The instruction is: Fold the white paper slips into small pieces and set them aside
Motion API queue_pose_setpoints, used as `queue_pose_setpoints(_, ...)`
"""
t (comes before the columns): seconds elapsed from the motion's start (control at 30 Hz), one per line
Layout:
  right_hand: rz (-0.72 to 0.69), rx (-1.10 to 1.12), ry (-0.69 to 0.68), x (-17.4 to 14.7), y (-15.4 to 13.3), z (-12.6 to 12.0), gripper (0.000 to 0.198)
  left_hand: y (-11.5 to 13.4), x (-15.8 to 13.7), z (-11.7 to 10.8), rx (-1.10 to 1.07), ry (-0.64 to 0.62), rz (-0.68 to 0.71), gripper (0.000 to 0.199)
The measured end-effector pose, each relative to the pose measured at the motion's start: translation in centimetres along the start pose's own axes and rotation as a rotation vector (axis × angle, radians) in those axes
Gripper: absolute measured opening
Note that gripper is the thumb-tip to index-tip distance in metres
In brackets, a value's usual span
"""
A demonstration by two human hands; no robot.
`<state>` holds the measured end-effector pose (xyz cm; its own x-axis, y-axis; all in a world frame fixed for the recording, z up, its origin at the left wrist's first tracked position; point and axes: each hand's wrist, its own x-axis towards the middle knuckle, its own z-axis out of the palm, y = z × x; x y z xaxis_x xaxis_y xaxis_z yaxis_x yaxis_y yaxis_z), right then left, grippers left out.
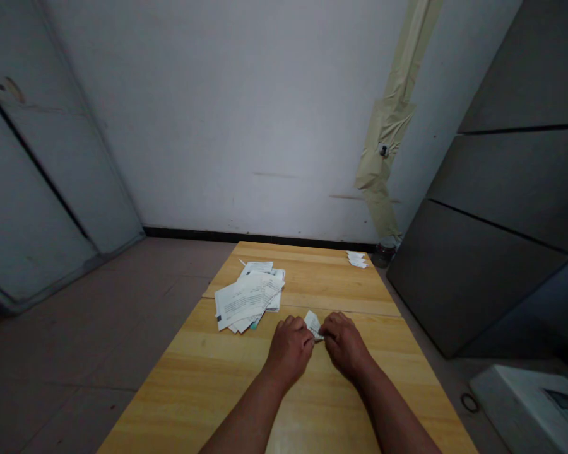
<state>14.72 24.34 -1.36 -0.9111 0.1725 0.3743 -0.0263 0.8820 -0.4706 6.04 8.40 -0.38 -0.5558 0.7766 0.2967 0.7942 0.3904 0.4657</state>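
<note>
Between my hands, near the middle of the wooden table, is a small folded piece of printed paper. My left hand grips its left side with curled fingers. On the right edge, my right hand pinches the same paper, fingers bent and pressed together. The paper's upper part shows as a pointed white shape; its lower part is partly hidden by my fingertips. Left of my hands lies a loose, overlapping pile of printed paper sheets.
Several small folded papers lie at the table's far right corner. A white wall rises beyond the table. Grey cabinets stand to the right, with a white box on the floor. A dark ring lies beside that box.
</note>
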Motion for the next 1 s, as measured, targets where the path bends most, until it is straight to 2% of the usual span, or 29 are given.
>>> queue_pose_setpoints(0.23,0.014,-0.028,-0.045,-0.1,-0.2,0.0,0.028,-0.3,0.3,0.6,-0.083,0.039,-0.092,0.016)
queue_pose_setpoints(0.53,0.115,0.058,-0.047,0.5,-0.9,-0.4,0.017,0.1,0.4,1.0,0.025,0.036,-0.181,0.011)
queue_pose_setpoints(0.73,0.181,-0.091,-0.084,0.8,-0.8,0.2,0.014,0.5,0.4,1.2,0.070,0.030,-0.220,0.012)
queue_pose_setpoints(1.0,0.177,-0.240,-0.142,0.9,-2.2,-0.4,0.016,1.1,0.6,0.6,0.148,-0.032,-0.244,0.019)
